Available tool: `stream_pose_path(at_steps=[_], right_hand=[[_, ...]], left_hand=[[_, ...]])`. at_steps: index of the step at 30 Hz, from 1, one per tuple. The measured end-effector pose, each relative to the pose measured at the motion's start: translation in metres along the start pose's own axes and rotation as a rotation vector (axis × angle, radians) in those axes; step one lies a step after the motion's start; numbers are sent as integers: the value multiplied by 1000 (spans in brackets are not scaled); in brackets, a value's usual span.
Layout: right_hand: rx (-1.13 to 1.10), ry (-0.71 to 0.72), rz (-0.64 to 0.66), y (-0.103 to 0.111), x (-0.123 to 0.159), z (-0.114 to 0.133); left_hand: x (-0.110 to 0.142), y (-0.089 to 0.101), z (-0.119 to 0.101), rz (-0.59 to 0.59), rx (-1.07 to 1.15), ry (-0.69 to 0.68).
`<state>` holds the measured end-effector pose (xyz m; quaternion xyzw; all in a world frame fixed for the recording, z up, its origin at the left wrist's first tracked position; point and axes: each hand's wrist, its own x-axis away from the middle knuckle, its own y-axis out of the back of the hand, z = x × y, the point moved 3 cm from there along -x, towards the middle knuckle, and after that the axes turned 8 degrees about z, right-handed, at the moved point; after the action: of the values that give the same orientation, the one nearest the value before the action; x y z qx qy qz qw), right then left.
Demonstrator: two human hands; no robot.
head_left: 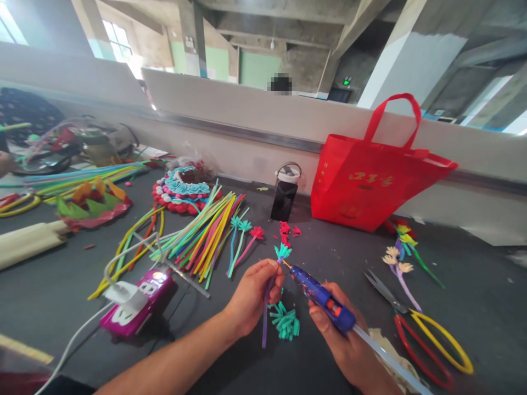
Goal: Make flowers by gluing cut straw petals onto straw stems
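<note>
My left hand (259, 288) pinches a pipe-cleaner flower (282, 251) with teal petals at the top and a purple stem hanging below my fingers. In my right hand (343, 332) is a blue hot glue gun (319, 293), a glue stick poking out of its rear. Its nozzle is at the base of the petals; whether it touches cannot be made out. Beneath my left hand lies a pile of cut teal pieces (286, 322). Beyond the flower are small red pieces (284, 229). Finished-looking flowers (245, 226) lie left of them, teal and red on long stems.
Scissors (401, 307) and more flowers (398, 258) lie to the right. A red bag (370, 181) and a bottle (285, 192) stand at the back. Left are a bundle of pipe cleaners (209, 236) and a purple power strip (142, 302) with white cables. A low partition (230, 109) borders the table.
</note>
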<state>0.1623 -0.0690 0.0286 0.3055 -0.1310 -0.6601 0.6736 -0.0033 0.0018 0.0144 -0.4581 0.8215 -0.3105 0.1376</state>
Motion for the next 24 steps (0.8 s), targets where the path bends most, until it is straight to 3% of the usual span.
stream_pose_path(at_steps=[11, 24], right_hand=[[-30, 51, 27, 1, -2, 2], [55, 77, -28, 4, -3, 5]], left_hand=[[0, 1, 5, -8, 3, 28], [1, 0, 3, -6, 8, 42]])
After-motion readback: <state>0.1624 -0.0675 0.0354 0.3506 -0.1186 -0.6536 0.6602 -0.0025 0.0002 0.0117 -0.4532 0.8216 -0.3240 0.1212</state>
